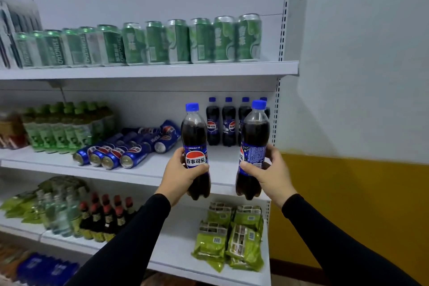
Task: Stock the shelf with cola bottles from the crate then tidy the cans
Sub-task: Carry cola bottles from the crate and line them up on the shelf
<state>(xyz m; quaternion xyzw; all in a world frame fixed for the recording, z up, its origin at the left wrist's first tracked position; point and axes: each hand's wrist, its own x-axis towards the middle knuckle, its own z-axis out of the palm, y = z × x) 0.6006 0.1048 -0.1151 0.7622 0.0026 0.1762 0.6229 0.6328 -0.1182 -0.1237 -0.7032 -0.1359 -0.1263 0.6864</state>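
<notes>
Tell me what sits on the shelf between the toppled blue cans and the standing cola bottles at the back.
Bare white shelf separates the blue cans from the standing cola bottles in the head view.

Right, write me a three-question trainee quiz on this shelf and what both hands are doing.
1. True or false: the left hand grips a blue-capped plastic cola bottle and the right hand grips a second blue-capped cola bottle.
2. The blue cola cans on the white middle shelf are: A standing upright, B lying on their sides, C stacked in a box.
3. Fill in: the row of green drink cans stands on the ___ shelf.

Key: 1 true; 2 B; 3 top
</notes>
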